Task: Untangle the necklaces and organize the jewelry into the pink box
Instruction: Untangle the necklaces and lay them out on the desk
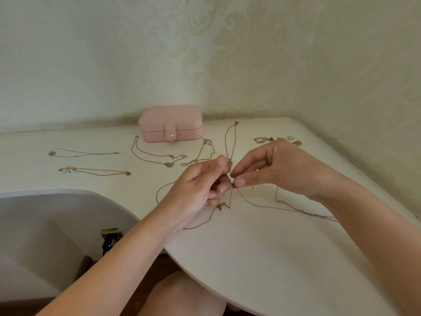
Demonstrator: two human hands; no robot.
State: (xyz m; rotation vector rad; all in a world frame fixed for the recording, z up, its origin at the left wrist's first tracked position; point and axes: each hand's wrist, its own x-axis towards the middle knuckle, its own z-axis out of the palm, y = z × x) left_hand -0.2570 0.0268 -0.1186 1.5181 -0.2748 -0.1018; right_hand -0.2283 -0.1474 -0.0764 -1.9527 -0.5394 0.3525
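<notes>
**A:** What have the fingers got hold of?

**B:** The right hand (273, 167) has its thumb and forefinger tips closed in a pinch on the knot of the tangled necklaces (233, 184), with the other fingers loosely curled behind. The left hand (202, 183) meets it from the opposite side. Its thumb is pressed against the forefinger, pinching a strand just above the knot, and the remaining fingers are curled under.

**A:** And the chains around that pinch?

**B:** They fan out from it. A narrow loop (234, 137) runs away from the fingertips toward the wall. A gold strand (198, 226) sweeps under the left palm and wrist. A silver strand (284, 207) trails beneath the right wrist. A small gold pendant (221, 205) lies just below the left fingers, on the white table (262, 258).

**A:** Where's the box?

**B:** The pink box (170, 123) stands beyond the left hand, at the wall, with its lid down and its tab snapped.

**A:** Any other jewellery?

**B:** A silver necklace with a ring pendant (157, 156) and another silver chain (200, 153) lie between the left fingers and the box. Further out to the left are a gold bracelet (95, 171) and a thin silver chain (84, 153). Past the right knuckles sit a chunky bracelet (263, 139) and a few small pieces (296, 142), too small to tell apart
</notes>
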